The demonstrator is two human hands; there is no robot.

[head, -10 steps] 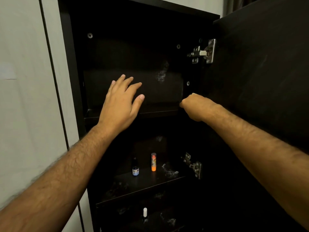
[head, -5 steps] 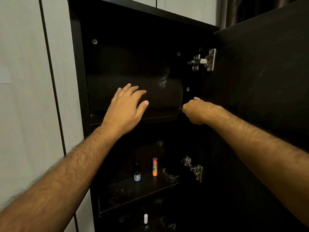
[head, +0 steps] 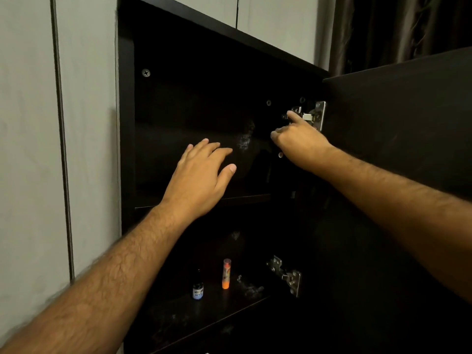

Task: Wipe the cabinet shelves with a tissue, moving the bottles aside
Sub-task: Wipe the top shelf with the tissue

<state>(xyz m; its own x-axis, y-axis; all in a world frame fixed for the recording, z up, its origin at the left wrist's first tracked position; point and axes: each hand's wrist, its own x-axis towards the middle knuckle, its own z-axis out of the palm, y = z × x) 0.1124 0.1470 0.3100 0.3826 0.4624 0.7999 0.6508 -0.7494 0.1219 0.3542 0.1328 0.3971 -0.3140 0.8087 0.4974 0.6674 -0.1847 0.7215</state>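
The left hand (head: 201, 180), mid-frame, is spread flat with straight fingers over the dark upper shelf (head: 204, 200) and holds nothing. The right hand (head: 298, 141), right of centre, points its index finger onto the upper metal hinge (head: 310, 116), its other fingers curled; no tissue shows in that grip. Two bottles stand well below both hands on the lower shelf (head: 199, 318): a small dark bottle (head: 198, 290) and, beside it, an orange tube-shaped bottle (head: 226, 273). Two hinges are visible; the lower hinge (head: 287, 275) sits right of the bottles.

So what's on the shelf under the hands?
A small dark bottle and an orange tube stand on the lower shelf, with whitish smudges. Its dark back corners can't be seen.
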